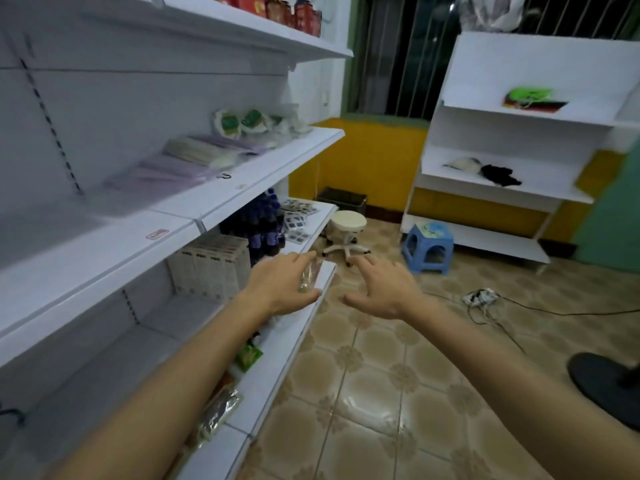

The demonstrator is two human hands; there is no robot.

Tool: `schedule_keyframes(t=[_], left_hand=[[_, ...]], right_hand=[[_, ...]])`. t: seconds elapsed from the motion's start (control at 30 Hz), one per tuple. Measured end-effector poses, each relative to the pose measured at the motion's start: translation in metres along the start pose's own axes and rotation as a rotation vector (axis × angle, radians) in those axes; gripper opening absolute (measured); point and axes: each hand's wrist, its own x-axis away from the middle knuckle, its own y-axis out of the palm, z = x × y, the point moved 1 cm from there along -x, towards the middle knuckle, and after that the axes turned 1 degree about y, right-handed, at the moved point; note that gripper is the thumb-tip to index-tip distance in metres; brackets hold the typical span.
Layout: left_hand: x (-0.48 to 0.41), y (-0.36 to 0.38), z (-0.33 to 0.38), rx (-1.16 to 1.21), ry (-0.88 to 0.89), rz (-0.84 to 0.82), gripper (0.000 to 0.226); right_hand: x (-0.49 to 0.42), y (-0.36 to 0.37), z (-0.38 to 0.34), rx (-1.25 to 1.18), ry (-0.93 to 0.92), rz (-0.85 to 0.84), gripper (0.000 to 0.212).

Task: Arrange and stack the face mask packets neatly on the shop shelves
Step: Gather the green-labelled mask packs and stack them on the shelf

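Both arms out in front of me, over the lower shelf edge (311, 306). My left hand (282, 287) has its fingers loosely extended, and something small and clear sits against them: possibly a thin packet (307, 278), but the view is blurred there and I cannot tell whether I pinch it or only touch it. My right hand (379, 289) is spread, fingers apart, holding nothing.

Face mask packets (187, 161) lie on the middle shelf (242, 188), up and to the left of my hands: flat clear bags, lilac and pale, overlapping unevenly. Behind them, green-labelled packets (242, 121) lean at the back.

Judgement on the step: reach is toward stock to arrange. To do it well, take each packet flat by both short edges, square the edges against the pile below, and keep like colours together; slippery film will likely slide if stacked tilted.

Contents elsewhere: lower shelf holds pale upright boxes (211, 265), dark bottles (261, 223) just beside them, and small dark sachets (296, 216) near the end. Bottom shelf has a green packet (247, 356). Far unit (519, 188) carries a bright green item (528, 95), plus a white (462, 164) and a black bundle (498, 174).
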Motion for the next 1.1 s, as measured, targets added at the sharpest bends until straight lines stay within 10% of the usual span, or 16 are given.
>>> schedule_keyframes(t=[0.6,1.1], left_hand=[[-0.311,0.093,-0.029,0.034,0.141,-0.065,0.079],[-0.532,0.119,-0.072,-0.132,-0.182,0.040,0.093]], right_hand=[[-0.219,0.054,0.187,-0.034,0.182,-0.088,0.080],[-0.498,0.081,0.316,-0.111,-0.224,0.004,0.082]])
